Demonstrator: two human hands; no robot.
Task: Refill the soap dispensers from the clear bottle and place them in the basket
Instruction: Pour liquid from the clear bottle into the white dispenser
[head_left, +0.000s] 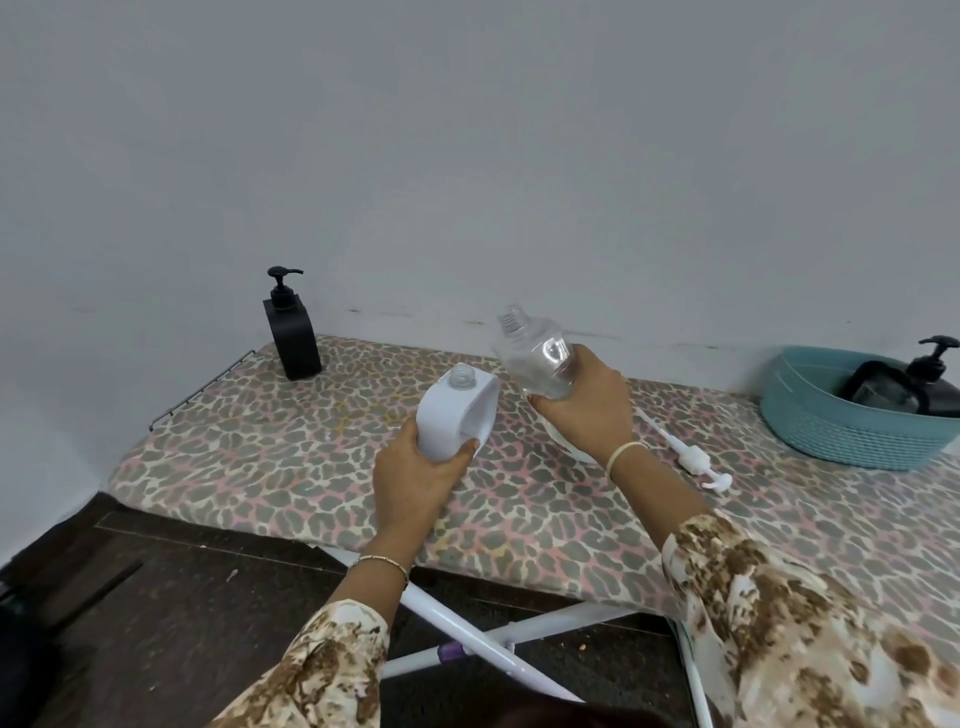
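Spillage is risked: the uncapped white dispenser (457, 410) is gripped, tilted, by the left hand (415, 478) over the board (260, 441), the clear bottle (540, 358) is clasped by the right hand (582, 410) just beside, and both necks are narrow.

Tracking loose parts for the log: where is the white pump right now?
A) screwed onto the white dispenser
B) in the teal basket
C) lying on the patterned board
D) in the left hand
C: the white pump lies on the patterned board, and the white dispenser has a bare neck.
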